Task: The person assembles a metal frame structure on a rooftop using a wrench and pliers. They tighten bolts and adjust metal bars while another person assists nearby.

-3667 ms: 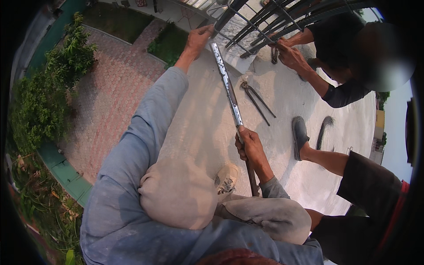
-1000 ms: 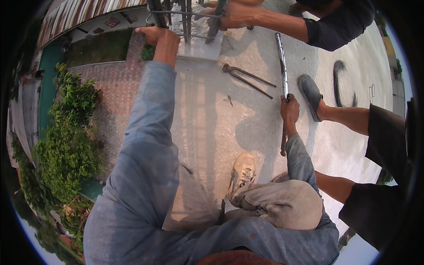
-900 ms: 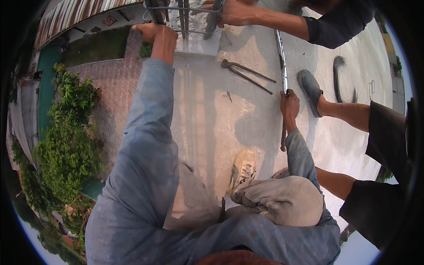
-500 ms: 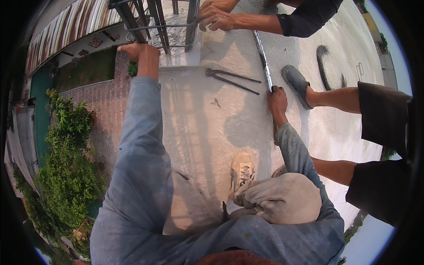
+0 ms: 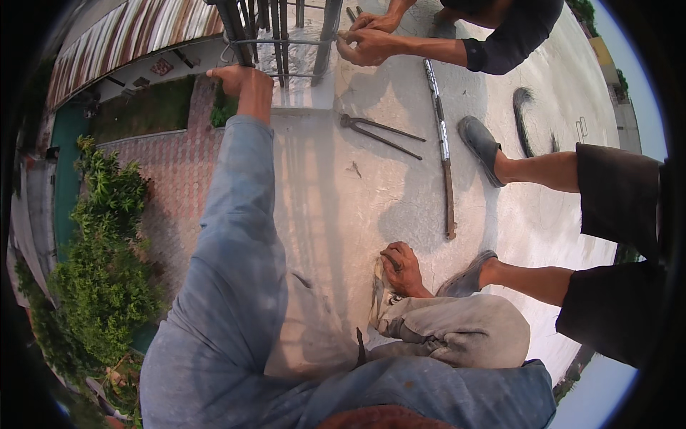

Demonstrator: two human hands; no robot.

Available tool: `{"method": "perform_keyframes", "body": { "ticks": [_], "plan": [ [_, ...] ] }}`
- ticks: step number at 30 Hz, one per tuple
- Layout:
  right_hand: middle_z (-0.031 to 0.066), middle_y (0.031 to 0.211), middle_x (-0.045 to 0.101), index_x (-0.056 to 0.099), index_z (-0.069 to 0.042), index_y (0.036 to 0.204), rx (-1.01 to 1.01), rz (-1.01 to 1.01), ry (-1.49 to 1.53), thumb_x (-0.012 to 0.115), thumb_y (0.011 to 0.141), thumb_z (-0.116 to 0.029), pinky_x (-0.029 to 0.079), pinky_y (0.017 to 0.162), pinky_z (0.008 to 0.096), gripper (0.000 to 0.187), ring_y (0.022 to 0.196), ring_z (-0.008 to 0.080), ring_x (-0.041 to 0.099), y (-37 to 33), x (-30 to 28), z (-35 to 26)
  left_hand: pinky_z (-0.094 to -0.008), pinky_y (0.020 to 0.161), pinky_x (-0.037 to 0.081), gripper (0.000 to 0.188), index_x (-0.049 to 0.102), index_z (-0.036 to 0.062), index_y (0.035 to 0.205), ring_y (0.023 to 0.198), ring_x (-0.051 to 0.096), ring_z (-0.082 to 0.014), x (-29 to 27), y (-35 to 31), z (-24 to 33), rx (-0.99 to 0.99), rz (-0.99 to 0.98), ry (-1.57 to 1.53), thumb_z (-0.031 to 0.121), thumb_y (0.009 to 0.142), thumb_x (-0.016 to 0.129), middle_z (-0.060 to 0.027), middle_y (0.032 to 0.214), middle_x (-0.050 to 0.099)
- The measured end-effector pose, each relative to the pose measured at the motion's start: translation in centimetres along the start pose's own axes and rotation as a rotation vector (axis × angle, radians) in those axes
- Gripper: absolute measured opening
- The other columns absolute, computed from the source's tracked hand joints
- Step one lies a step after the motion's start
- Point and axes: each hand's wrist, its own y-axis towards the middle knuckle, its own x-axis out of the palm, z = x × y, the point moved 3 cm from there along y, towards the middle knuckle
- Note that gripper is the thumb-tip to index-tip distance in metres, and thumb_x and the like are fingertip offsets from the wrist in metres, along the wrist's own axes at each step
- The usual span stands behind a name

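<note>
At the upper left my left hand closes around the corner bar of an upright rebar cage; some of its fingers are hidden. My right hand is closed over the toe of my light shoe. Between its fingers shows a small dark piece that I cannot make out. Ahead of it, a long metal bar, silvery at the top and rusty brown below, lies on the concrete. Nippers with spread handles lie to its left. Another person's hands work beside the cage, fingertips pinched together.
The concrete slab drops off at its left edge to a brick-paved yard with a leafy tree. A co-worker's sandal and bare legs stand at the right. A coil of thin wire lies beyond.
My right hand has let go of the long metal bar and moved back to my shoe. The bar now lies on the slab. My left hand stays at the cage.
</note>
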Motion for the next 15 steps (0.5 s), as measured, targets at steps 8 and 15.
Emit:
{"method": "perform_keyframes", "body": {
  "ticks": [8,15],
  "plan": [
    [0.0131,0.104,0.06,0.069,-0.005,0.093,0.097,0.028,-0.027,0.071,0.086,-0.006,0.049,0.085,0.0431,0.008,0.095,0.0335,0.06,-0.3,1.1,1.7,-0.0484,0.101,0.05,0.079,0.066,0.0118,0.135,0.121,0.065,-0.0279,-0.6,-0.3,-0.7,0.061,-0.054,0.124,0.076,0.097,0.039,-0.0072,0.138,0.069],
    [0.0175,0.103,0.061,0.068,-0.002,0.093,0.125,0.033,-0.052,0.073,0.087,-0.007,0.051,0.082,0.0449,0.01,0.094,0.0368,0.062,-0.3,1.2,2.0,-0.0431,0.099,0.049,0.06,0.062,0.0289,0.141,0.118,0.065,-0.0162,2.5,6.0,-0.1,0.815,-0.023,2.818,0.068,0.099,0.044,0.0014,0.134,0.07]
  ]
}}
